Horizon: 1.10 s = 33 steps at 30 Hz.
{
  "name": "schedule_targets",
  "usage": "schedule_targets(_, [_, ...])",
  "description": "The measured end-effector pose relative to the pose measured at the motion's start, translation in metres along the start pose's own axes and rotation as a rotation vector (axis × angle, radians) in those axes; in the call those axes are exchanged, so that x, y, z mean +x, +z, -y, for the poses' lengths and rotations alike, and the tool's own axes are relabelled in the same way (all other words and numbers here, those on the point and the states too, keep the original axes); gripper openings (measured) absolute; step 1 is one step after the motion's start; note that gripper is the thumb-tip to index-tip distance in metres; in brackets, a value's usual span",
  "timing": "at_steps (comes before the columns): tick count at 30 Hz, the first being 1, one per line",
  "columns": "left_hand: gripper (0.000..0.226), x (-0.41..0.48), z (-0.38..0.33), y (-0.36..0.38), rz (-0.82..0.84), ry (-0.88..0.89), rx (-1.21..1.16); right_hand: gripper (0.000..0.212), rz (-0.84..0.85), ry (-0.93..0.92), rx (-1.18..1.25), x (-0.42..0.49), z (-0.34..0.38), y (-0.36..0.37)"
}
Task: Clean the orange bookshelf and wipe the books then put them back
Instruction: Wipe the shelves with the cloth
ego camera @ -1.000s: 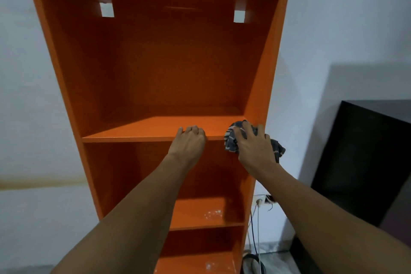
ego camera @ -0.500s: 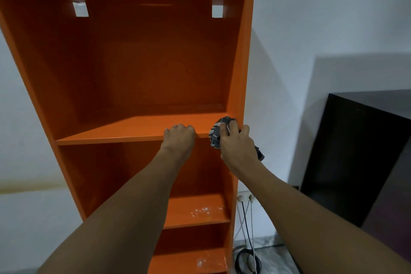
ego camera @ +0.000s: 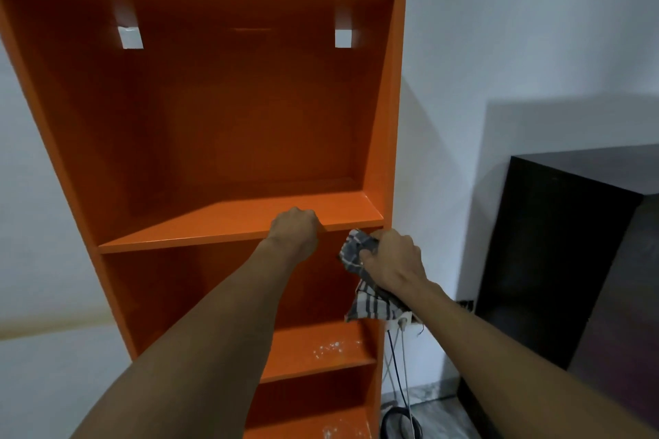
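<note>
The left hand (ego camera: 295, 234) is hooked over the front edge of the board (ego camera: 214, 221), fingers curled over it and gripping, which steadies the bookshelf (ego camera: 221, 110) standing straight ahead of both hands. Just to its right and a little lower, the right hand (ego camera: 394, 260) is clenched round a bunched checked cloth (ego camera: 356, 248), whose loose end hangs beneath the wrist. The cloth sits at the bookshelf's right upright, just under the board's right end (whether it actually touches the wood I cannot tell). No books are in view.

The step in hand looks like wiping the bookshelf itself, around the right upright and the board edge. Wiping the books and putting them back are not yet begun. Below the right hand the next shelf (ego camera: 296, 356) carries white specks of dust (ego camera: 330, 347), and the one under it does too. So the next move likely calls for bringing the cloth down and in onto that shelf, pressing it flat and sweeping toward the front, with the left hand bracing the frame against rocking
</note>
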<state>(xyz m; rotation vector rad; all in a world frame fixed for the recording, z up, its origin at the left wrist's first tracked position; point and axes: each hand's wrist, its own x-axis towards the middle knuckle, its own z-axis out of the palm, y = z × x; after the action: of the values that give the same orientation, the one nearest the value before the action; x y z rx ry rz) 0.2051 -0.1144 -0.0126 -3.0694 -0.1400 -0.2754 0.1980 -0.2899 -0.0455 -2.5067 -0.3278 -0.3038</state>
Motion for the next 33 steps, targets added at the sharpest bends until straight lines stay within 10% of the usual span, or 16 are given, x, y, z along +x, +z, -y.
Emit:
schedule_targets(12, [0.054, -0.043, 0.042, -0.045, 0.294, 0.077, -1.131, 0.029, 0.412, 0.168, 0.908, 0.004, 0.033, -0.036])
schedule_targets(17, [0.006, -0.056, 0.055, -0.050, 0.273, 0.092, -1.051, 0.049, 0.543, 0.177, 0.958, -0.002, 0.034, -0.030])
schedule_targets(23, [0.020, -0.053, 0.062, -0.039, 0.087, 0.038, -1.148, 0.084, 0.714, 0.219, 1.206, -0.013, 0.038, -0.027])
schedule_targets(33, [0.049, -0.063, 0.061, -0.024, 0.244, -0.148, -1.625, 0.052, 0.184, 0.248, 1.042, -0.014, 0.053, -0.006])
